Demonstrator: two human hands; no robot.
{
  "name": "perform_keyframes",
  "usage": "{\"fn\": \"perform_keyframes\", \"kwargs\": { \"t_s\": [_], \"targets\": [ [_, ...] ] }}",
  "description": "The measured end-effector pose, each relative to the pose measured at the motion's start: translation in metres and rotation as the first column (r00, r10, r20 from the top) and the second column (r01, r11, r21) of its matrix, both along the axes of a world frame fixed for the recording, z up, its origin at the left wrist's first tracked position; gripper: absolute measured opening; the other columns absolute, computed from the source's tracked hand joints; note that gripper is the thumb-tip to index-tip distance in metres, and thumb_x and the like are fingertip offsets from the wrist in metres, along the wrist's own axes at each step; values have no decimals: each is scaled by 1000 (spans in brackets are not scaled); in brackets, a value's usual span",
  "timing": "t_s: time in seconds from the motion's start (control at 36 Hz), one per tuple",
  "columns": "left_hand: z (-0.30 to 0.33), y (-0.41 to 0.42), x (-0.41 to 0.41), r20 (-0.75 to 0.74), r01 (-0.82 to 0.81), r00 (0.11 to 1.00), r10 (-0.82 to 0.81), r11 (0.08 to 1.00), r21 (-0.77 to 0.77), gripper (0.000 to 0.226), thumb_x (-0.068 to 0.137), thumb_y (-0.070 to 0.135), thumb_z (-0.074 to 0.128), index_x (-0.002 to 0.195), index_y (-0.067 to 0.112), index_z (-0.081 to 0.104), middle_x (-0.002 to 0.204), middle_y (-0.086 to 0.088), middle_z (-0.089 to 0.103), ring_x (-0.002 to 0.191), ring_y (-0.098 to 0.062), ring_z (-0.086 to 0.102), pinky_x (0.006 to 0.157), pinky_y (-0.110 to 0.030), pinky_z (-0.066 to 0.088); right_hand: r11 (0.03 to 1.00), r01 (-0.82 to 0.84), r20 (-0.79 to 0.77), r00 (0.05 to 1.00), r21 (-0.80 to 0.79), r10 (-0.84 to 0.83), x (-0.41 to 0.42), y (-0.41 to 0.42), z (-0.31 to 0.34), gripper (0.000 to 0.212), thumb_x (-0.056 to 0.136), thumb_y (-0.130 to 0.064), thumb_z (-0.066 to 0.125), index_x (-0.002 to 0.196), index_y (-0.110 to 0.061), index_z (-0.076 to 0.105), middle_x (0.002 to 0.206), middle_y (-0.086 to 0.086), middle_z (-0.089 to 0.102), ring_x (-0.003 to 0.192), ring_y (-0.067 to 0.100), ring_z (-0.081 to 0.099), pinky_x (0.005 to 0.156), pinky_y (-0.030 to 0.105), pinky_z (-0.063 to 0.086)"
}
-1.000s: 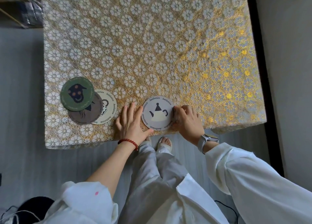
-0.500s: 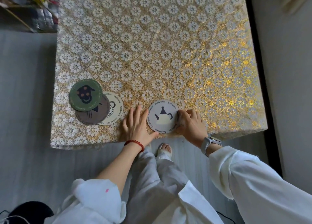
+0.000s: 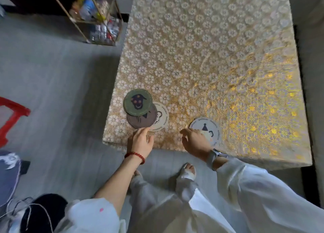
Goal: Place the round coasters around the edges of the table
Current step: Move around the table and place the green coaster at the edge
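Along the near edge of the desk [image 3: 201, 45], which is covered in a gold cloth patterned with white flowers, the person's two hands are at work, set apart from each other. The left hand [image 3: 141, 140] sits at the near left corner, its fingers [image 3: 142, 131] reaching up to touch the near rim of a small overlapping pile of round coasters. On top of that pile lies a green coaster [image 3: 137, 102] with a dark face printed on it; under it is a brown coaster [image 3: 142, 118], and partly beneath that a white coaster [image 3: 162, 117] with lettering round its rim. Whether the left hand is gripping anything I cannot tell; its fingers look loosely curled against the pile. A red bead bracelet [image 3: 135, 155] circles that wrist.

To the right, well apart from the pile, a teapot coaster [image 3: 208, 130] lies flat by the near edge. The right hand [image 3: 194, 141] rests open over its left part, fingers spread and pressing down, a grey watch [image 3: 213, 158] on the wrist.

On the floor beyond the far left corner stands a wire rack [image 3: 94, 15] of bottles, and at the far left there is a red stool [image 3: 12, 117].
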State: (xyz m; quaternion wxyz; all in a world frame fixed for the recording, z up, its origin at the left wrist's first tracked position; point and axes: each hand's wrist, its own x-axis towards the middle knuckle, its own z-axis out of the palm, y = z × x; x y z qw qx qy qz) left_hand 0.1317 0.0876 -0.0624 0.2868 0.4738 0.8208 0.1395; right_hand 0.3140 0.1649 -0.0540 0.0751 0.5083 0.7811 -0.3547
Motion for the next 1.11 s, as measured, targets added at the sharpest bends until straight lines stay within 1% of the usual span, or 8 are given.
{"fn": "perform_keyframes", "kwargs": {
  "t_s": [0.14,0.33,0.47,0.61,0.75,0.89,1.0,1.11],
  "targets": [
    [12,-30,-67,-37,-75,996,76,997,29,33,87,22,51,118,12,56,123,-10,58,110,-30,54,93,-39,44,997,-65,-61,996,-42,62,-78,-20,8,33,87,-14,40,117,-13,54,123,14,59,107,31,57,83,33,45],
    [12,-78,-185,13,-169,986,169,981,97,32,85,18,55,115,8,58,121,-12,60,112,-29,54,96,-37,42,997,-55,-98,994,-56,50,-211,-58,5,31,87,-15,41,113,-16,58,119,14,63,105,34,59,90,43,49],
    [13,-120,-287,10,-179,984,179,983,37,32,86,19,55,116,9,58,122,-12,60,115,-30,52,97,-37,41,997,-32,-141,990,-69,22,-314,-88,-1,18,84,-11,44,88,-10,61,95,21,67,87,38,63,71,36,47],
    [16,-130,-370,-6,-180,984,180,983,-34,32,87,20,53,117,10,56,123,-13,58,116,-31,50,97,-38,41,987,20,-180,982,-160,-49,-384,-100,3,24,85,-11,44,100,-10,62,104,17,66,95,35,61,80,34,46],
    [14,-78,-400,24,-72,997,73,997,-33,33,87,19,52,119,10,55,125,-13,57,115,-32,50,97,-38,40,978,140,-187,968,-157,-168,-405,-79,9,28,85,-9,43,106,-10,61,106,15,66,96,32,60,84,36,47],
    [13,-7,-394,80,140,987,-143,989,36,31,86,15,53,116,7,56,121,-14,59,113,-31,53,98,-37,40,949,305,-135,940,-77,-313,-394,-36,8,24,86,-8,42,99,-3,61,102,19,65,92,35,61,79,40,50],
    [15,53,-389,88,287,953,-291,956,60,31,85,17,52,115,11,56,120,-10,58,110,-31,54,96,-38,42,874,486,-138,865,-8,-482,-378,-1,2,27,89,-8,39,104,-2,60,104,19,64,89,32,61,76,34,47],
    [14,118,-381,89,450,888,-452,892,41,33,87,19,50,119,13,54,125,-7,54,112,-28,53,98,-38,42,746,663,-95,748,64,-656,-358,29,-6,33,87,-11,43,119,-9,51,119,17,54,110,31,50,90,41,46]
  ]
}}
